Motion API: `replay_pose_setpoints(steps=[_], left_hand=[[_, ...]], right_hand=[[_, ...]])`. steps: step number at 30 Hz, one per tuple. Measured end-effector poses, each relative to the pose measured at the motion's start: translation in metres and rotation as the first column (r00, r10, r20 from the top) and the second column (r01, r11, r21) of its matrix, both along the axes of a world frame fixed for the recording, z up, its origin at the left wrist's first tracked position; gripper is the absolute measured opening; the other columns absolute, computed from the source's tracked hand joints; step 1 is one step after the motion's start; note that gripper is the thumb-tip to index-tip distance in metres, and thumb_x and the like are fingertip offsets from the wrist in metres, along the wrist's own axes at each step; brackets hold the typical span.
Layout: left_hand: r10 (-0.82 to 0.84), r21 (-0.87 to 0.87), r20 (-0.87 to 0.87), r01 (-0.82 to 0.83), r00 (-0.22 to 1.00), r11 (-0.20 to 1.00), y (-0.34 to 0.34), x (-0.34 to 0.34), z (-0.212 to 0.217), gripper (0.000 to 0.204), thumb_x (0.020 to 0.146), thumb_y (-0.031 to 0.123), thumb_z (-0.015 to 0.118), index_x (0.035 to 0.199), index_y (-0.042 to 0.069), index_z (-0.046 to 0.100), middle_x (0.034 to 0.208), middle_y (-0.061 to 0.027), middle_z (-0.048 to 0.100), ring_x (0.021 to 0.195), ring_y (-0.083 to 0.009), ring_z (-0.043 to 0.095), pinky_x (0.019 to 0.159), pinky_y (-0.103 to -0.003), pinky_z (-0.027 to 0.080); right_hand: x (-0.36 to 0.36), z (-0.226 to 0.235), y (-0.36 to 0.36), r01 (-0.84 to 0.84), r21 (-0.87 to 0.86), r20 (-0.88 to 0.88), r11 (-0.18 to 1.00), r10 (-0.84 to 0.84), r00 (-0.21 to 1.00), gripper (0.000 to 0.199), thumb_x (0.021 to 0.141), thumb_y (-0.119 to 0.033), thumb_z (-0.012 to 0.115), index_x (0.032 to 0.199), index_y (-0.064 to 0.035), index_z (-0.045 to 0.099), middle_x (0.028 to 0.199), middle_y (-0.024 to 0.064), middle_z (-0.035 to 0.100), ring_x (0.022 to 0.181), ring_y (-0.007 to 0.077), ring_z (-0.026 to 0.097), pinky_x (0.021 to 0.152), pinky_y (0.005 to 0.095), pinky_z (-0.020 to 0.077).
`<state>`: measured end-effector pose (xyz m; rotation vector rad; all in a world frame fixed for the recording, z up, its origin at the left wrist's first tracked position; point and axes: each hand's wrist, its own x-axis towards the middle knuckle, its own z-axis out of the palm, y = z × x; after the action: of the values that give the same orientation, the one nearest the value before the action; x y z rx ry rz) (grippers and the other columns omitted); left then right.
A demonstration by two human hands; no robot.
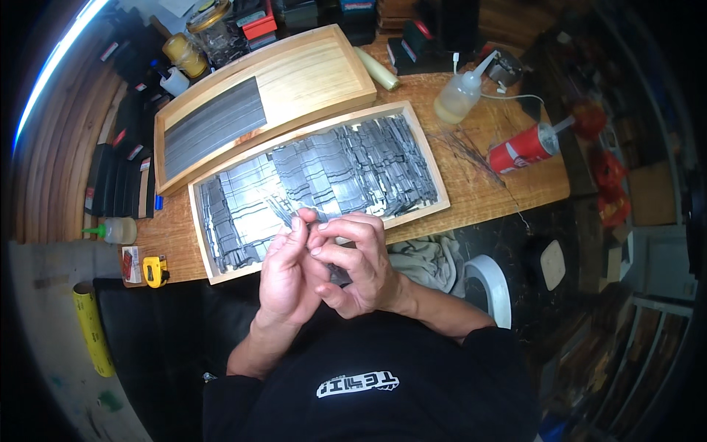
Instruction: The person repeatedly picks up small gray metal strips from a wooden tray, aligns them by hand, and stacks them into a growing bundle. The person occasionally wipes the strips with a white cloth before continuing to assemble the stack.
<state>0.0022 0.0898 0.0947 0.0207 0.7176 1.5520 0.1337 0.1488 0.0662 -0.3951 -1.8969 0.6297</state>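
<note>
Both hands meet over the near edge of the table [471, 188], above the front rim of the near tray [431, 210]. Left hand [286, 276]: fingers curled narrow, pinching a thin bundle of grey strips [283, 210] that sticks up and away from the fingertips. Right hand [357, 265]: fingers bent around the lower end of the same bundle, thumb touching the left hand. Exact strip count in the bundle cannot be told.

Two wooden trays: the near one full of loose grey strips; the far tray [309, 74], toward the back left, with one neat grey stack.

Right side of table: one clear squeeze bottle [458, 97], one red can [521, 151]. Front left corner: one yellow tape measure [155, 271].
</note>
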Motion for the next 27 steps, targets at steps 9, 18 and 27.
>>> replay_pose_setpoints(steps=[9, 18, 27], left_hand=[[-0.636, 0.079, -0.222, 0.664, 0.739, 0.744, -0.013, 0.004, -0.023, 0.02, 0.111, 0.016, 0.053, 0.102, 0.001, 0.062, 0.086, -0.0038, 0.055, 0.077, -0.015, 0.051, 0.071, -0.033, 0.045], [-0.388, 0.202, -0.5, 0.54, 0.774, 0.817, 0.006, 0.073, -0.04, 0.034, 0.105, 0.019, 0.068, 0.13, -0.003, 0.06, 0.12, -0.0075, 0.066, 0.112, -0.0133, 0.062, 0.102, -0.031, 0.05], [-0.43, 0.22, 0.433, 0.37, 0.792, 0.903, 0.032, 0.13, -0.053, 0.074, 0.11, 0.059, 0.034, 0.131, -0.006, 0.061, 0.139, -0.0256, 0.061, 0.137, -0.0366, 0.055, 0.123, -0.048, 0.038]], right_hand=[[0.037, 0.008, 0.015, -0.393, -0.852, -0.23, 0.345, 0.428, 0.874, 0.042, 0.113, -0.034, 0.051, 0.121, 0.0049, 0.065, 0.116, 0.0182, 0.071, 0.1, 0.0159, 0.067, 0.089, 0.0304, 0.0545], [0.084, 0.005, -0.01, -0.239, -0.773, -0.507, 0.587, -0.346, 0.79, 0.045, 0.115, -0.047, 0.032, 0.091, -0.0109, 0.045, 0.064, 0.0041, 0.051, 0.085, 0.0269, 0.072, 0.079, 0.0429, 0.0601], [0.098, 0.01, -0.01, -0.168, -0.429, -0.497, 0.887, -0.077, 0.864, 0.023, 0.108, -0.021, 0.06, 0.103, -0.0036, 0.044, 0.068, 0.0086, 0.059, 0.064, 0.0197, 0.062, 0.076, 0.0411, 0.0561]])
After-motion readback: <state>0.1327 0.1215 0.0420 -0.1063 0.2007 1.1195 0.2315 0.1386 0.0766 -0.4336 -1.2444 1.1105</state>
